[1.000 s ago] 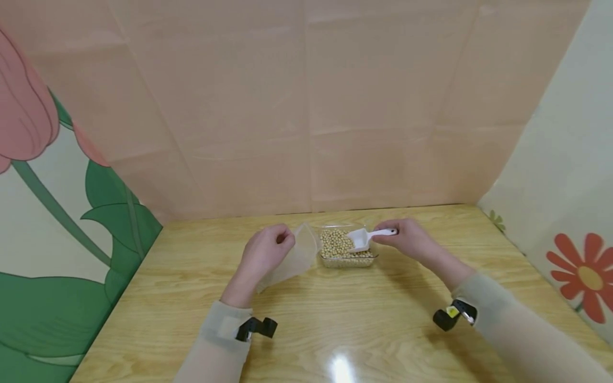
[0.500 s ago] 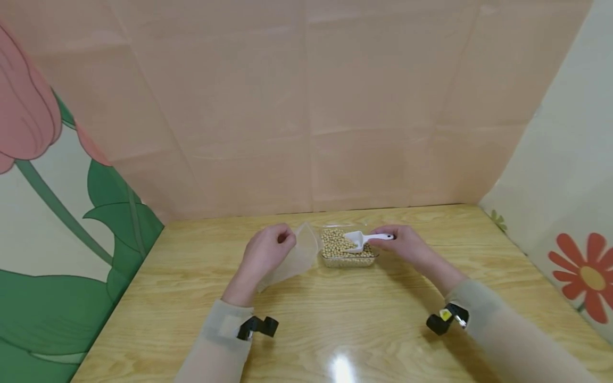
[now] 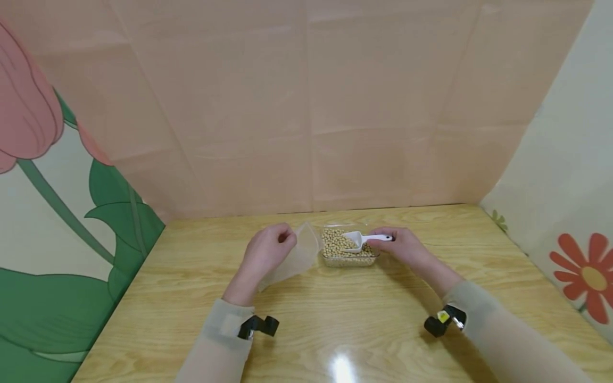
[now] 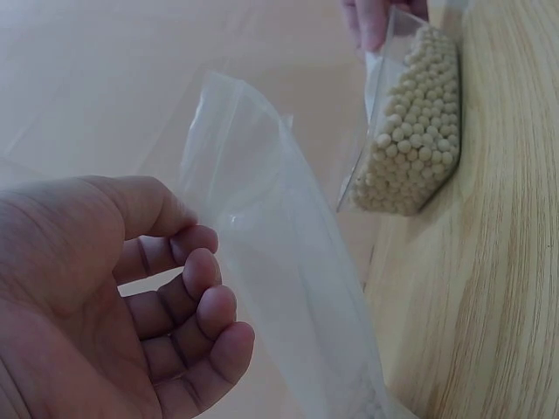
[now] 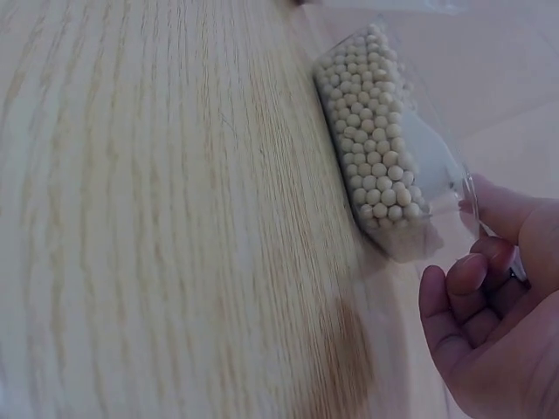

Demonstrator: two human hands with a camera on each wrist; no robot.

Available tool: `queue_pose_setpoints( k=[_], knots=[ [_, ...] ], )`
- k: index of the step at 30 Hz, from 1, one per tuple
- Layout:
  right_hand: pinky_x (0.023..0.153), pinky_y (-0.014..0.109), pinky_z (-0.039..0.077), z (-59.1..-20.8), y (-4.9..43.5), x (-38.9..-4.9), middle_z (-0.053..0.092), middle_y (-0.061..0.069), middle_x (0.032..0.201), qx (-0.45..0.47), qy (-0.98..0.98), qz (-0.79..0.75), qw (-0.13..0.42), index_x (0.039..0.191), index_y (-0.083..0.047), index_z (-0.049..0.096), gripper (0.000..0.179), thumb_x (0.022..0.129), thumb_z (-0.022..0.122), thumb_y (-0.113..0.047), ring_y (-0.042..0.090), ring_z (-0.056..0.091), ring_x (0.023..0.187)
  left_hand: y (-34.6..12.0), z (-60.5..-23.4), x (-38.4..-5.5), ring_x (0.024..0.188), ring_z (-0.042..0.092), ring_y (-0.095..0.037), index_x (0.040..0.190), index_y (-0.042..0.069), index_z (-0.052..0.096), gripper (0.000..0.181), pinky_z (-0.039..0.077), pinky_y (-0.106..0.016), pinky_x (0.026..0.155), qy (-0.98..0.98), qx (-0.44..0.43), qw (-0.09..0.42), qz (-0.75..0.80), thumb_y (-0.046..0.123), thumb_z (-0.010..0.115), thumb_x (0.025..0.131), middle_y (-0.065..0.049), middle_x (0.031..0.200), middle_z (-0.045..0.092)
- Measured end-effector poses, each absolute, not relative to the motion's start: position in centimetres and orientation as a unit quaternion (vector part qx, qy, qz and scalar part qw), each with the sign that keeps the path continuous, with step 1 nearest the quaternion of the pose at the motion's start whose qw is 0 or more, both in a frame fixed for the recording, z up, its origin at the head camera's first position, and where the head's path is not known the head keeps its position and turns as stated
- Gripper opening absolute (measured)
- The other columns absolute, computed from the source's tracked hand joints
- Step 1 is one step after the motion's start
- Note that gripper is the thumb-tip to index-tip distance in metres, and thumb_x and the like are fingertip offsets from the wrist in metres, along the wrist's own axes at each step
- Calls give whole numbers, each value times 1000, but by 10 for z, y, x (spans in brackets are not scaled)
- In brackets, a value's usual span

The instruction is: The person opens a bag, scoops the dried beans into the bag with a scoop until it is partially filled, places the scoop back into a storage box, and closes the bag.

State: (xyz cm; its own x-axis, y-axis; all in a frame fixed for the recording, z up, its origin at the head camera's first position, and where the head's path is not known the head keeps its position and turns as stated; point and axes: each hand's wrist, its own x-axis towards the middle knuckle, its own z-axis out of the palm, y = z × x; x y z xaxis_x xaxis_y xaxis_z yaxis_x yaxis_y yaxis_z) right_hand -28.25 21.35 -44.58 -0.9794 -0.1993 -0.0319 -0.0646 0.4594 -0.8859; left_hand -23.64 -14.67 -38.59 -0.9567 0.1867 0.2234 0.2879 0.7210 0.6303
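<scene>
Fingers of the right hand (image 3: 404,246) are pinching the white scoop (image 3: 355,239) by its handle, its head resting among beans (image 3: 333,243) in the clear container (image 3: 349,262) just left of them. The left hand (image 3: 265,251) is pinching the bag (image 3: 298,256); tilting the scoop could be spilling beans.

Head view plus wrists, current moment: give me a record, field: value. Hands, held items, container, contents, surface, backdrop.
Left hand: pinches the translucent bag by its edge
Right hand: holds the white scoop by its handle
Scoop position: blade in the pale beans
Container: clear, rectangular box, open at the top, standing just right of the bag
Contents: the pale beans, many and round
Surface: wood-grain table
Backdrop: pinkish sheet with creases
</scene>
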Motion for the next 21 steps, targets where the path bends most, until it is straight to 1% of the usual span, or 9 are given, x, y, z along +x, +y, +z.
queue_pose_setpoints(
  k=[5,9,13,21],
  knots=[
    [80,38,56,-447,214,-282,78,9,112,-70,854,-511,65,136,-5,76,49,102,82,-40,23,66,95,-147,-386,-237,63,49,-18,88,19,69,21,40,-36,63,-925,-127,71,-351,16,60,107,2,75,60],
    [77,35,55,-451,215,-281,77,7,110,-56,849,-521,67,135,-6,76,48,101,82,-40,22,64,92,-147,-386,-237,64,50,-19,89,19,70,20,41,-36,64,-925,-127,72,-351,16,61,106,2,76,62],
    [79,35,55,-453,216,-280,78,7,111,-54,836,-541,68,134,-5,76,48,102,82,-39,20,65,94,-148,-386,-237,63,50,-18,88,19,69,21,41,-36,64,-925,-129,73,-350,16,60,106,2,76,61],
    [82,34,54,-458,219,-277,76,3,111,-50,816,-571,71,140,-5,73,52,102,81,-40,15,63,96,-149,-386,-237,64,50,-19,88,19,70,20,41,-36,64,-925,-124,74,-350,16,61,106,2,76,61]
  ],
)
